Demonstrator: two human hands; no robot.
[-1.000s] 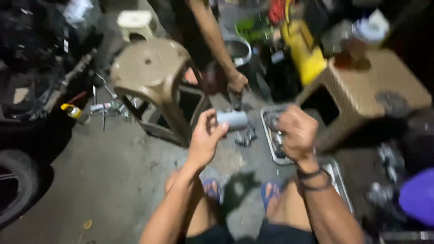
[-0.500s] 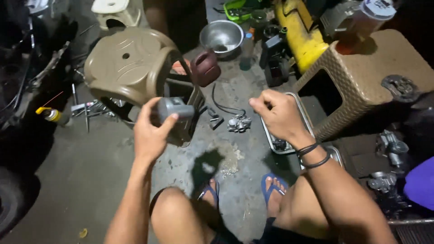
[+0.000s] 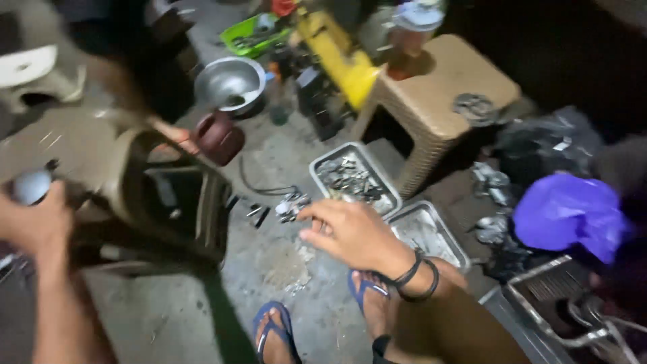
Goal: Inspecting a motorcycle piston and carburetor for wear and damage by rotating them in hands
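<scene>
Holding a small grey metal cylinder [image 3: 30,187] at the far left edge of the view, the left hand [image 3: 34,226] is closed around it, thumb and fingers wrapped so that only the rounded end shows above the fist. That puts the part left of the brown plastic stool [image 3: 145,195], which is blurred, and off the floor. The right hand [image 3: 350,232] is on the other side of the stool, hanging over the concrete floor [image 3: 283,263] with its fingers loosely spread and curled, gripping nothing that can be seen; its fingertips point toward a small cluster of metal parts [image 3: 291,205] lying on the floor just right of the stool.

Farther right of the stool sit two shallow metal trays: the nearer-to-stool tray [image 3: 322,176] holds a heap of small metal pieces, and the second tray [image 3: 450,244], beside the right wrist, looks nearly bare. Beyond the stool, away from the person, stand a steel bowl [image 3: 232,81] and a dark red round object [image 3: 219,138] that another person's hand seems to be touching; blur leaves that uncertain. A tan wicker-pattern stool [image 3: 445,94] and a purple plastic bag [image 3: 566,212] lie well to the right.

As a judgement: the cylinder is picked up and in hand, but nothing is fitted to it, and the loose pieces on the floor and in the tray remain unsorted. Most of the work appears still ahead.
</scene>
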